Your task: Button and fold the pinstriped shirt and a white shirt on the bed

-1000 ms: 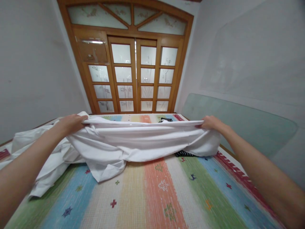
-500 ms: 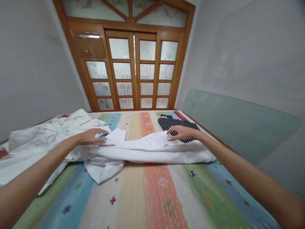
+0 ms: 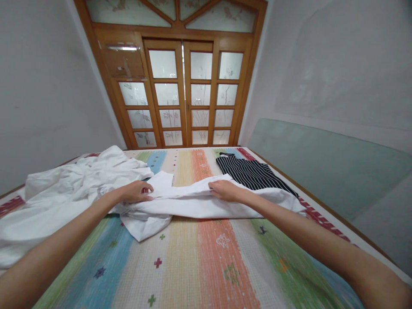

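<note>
A white shirt (image 3: 189, 207) lies folded in a long strip across the patterned bed cover. My left hand (image 3: 137, 191) is closed at the strip's left part, thumb and fingers pinching the cloth. Farther right, my right hand (image 3: 223, 190) has its fingers closed on the upper edge of the same shirt. A corner of the white cloth hangs toward me below my left hand. Beyond my right forearm lies a black-and-white striped garment (image 3: 254, 171), partly covered by the shirt's edge.
A crumpled heap of white cloth (image 3: 80, 176) spreads at the left, partly behind my left forearm. The striped bed cover (image 3: 180, 266) lies beneath everything. Wooden doors with glass panes (image 3: 183, 94) stand beyond the bed. A pale green panel (image 3: 322, 163) runs along the right wall.
My right hand has moved left along the shirt and closed on its upper edge. My left hand has shifted slightly right and closed on the cloth. More of the striped garment shows.
</note>
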Demonstrator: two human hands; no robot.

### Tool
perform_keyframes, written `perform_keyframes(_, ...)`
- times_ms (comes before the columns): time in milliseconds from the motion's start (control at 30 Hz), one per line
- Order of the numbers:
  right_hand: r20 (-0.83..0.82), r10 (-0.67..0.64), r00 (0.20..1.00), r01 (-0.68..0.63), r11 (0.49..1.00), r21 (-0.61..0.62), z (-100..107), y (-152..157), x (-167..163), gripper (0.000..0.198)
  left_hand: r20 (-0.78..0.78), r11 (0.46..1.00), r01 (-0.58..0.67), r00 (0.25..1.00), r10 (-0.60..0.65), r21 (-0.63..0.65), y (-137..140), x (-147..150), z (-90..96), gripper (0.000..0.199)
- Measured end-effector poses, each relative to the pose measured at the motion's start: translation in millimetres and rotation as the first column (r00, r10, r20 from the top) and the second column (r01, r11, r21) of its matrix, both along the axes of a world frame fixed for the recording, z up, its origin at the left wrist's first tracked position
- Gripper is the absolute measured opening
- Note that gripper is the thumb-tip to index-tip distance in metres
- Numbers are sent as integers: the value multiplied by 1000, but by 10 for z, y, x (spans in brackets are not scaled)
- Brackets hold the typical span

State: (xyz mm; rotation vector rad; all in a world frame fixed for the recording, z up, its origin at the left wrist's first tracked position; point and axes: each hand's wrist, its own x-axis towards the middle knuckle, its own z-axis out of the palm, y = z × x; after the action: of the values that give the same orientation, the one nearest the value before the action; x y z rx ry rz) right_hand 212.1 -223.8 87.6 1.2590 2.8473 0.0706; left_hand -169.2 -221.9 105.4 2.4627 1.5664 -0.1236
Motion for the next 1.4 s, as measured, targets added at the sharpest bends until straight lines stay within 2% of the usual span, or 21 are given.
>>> perform_keyframes(100,-164,-87,983,92,995,29,124,89,76,18,0,1000,-4,1000,4,22,5,-14,24,45)
perform_keyframes(267,-441,-92,893,117,993,29,273,203,195,17,18,998,-29,999,28,58,37,-16,16,39)
perform_keyframes(367,-517,-113,849,116,993,-27,291,220,251,19,51,993,-57,997,52,99,53,-29,14,40)
perform_keyframes(500,-551,-148,821,108,989,-104,293,211,290,14,183,986,-74,982,46,150,48,-30,77,51)
perform_keyframes(667,-469,-210,858,177,978,-113,303,222,285,36,253,979,-109,965,64,170,68,-18,158,57)
perform_keyframes(767,-372,-191,908,162,981,-107,289,219,269,28,224,984,-67,974,29,164,90,-24,161,55)
perform_keyframes(933,-231,-90,969,74,994,-77,234,151,215,12,125,989,-70,991,54,133,28,55,171,59)
perform_keyframes(1067,-113,-43,993,30,993,-114,210,75,129,17,68,992,-66,996,59,110,-35,209,159,59)
perform_keyframes(1167,-95,-19,995,4,988,-152,198,42,45,22,76,990,-8,997,-3,141,-37,322,120,52)
perform_keyframes(1267,-75,-13,997,3,991,-135,159,35,-13,27,97,991,100,989,-108,84,-14,403,67,36)
perform_keyframes(1333,-56,-15,998,8,993,-119,112,32,-22,26,95,992,121,988,-125,41,4,440,24,29)
perform_keyframes(1400,-44,-13,999,8,993,-118,58,23,-12,33,98,994,107,989,-108,14,18,465,-20,33)
